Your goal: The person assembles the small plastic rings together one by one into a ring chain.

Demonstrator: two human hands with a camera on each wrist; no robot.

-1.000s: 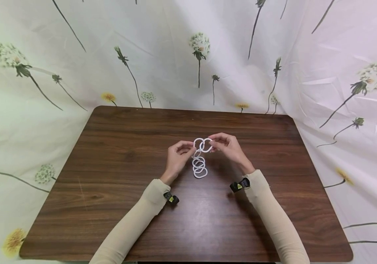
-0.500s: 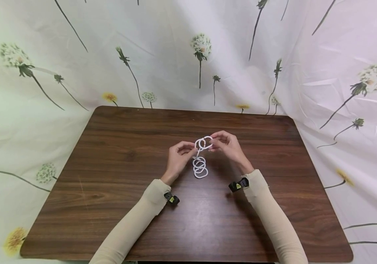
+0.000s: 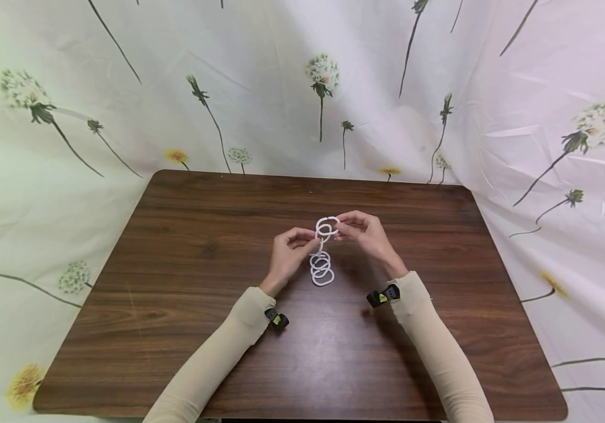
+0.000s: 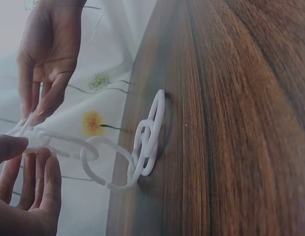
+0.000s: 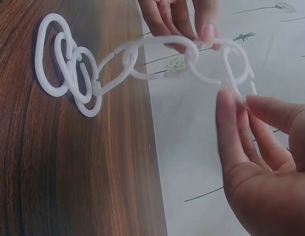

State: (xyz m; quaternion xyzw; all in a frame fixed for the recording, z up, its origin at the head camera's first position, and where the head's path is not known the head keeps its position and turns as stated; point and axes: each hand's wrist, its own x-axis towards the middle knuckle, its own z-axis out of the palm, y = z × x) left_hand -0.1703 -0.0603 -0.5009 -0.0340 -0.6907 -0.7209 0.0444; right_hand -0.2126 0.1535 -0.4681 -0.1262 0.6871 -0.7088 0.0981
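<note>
A chain of white plastic links (image 5: 40, 54) hangs between the hands and the table. In the head view my left hand (image 3: 288, 255) pinches a link near the chain's upper end between thumb and fingers. My right hand (image 3: 368, 235) pinches the end link (image 3: 328, 218), which is hooked with the link the left hand holds. In the right wrist view, small gaps show in some links. Below the hands, the lower links (image 4: 160, 105) lie bunched on the tabletop, overlapping one another. The fingertips partly hide the held links.
The dark brown wooden table (image 3: 201, 341) has rounded corners. Behind it and at its sides hangs a white cloth (image 3: 260, 106) printed with dandelions. Each wrist wears a black strap (image 3: 384, 295) over a beige sleeve (image 3: 440, 346).
The end link in the right hand has risen slightly, turned and shifted left, overlapping its neighbour more. The left hand has moved slightly right. The lower links stay on the table.
</note>
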